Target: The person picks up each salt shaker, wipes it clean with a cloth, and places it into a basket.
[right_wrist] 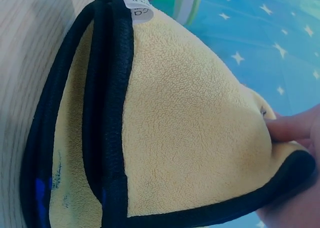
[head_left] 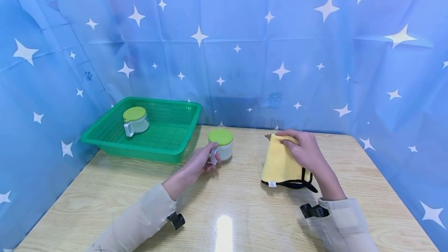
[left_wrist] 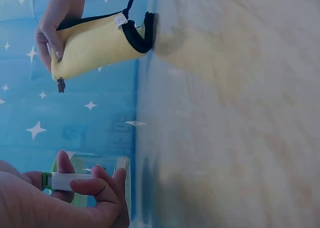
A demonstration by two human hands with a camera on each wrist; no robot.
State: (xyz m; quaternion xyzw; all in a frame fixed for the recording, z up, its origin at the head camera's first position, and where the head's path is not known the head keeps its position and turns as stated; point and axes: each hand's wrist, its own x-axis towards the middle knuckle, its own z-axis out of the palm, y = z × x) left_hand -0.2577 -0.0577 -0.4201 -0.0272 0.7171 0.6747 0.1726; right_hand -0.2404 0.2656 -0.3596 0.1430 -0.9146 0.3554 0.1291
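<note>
My left hand (head_left: 202,159) grips the white handle (left_wrist: 71,181) of a clear jar (head_left: 225,151) with a green lid (head_left: 221,137), which stands on the table right of the basket. To the right, my right hand (head_left: 301,147) pinches the top of a folded yellow cloth (head_left: 280,164). The cloth hangs with its black-trimmed lower edge close to the tabletop; a white tag (head_left: 272,184) and a black loop show along that edge. Close up in the right wrist view, the fingers bunch the cloth's upper corner (right_wrist: 265,133), and its folded layers fan apart below.
A green plastic basket (head_left: 140,150) stands at the back left of the wooden table (head_left: 245,221). Inside it sits another lidded jar (head_left: 137,121), its handle toward the front. A blue star-patterned curtain (head_left: 241,57) closes off the back and both sides.
</note>
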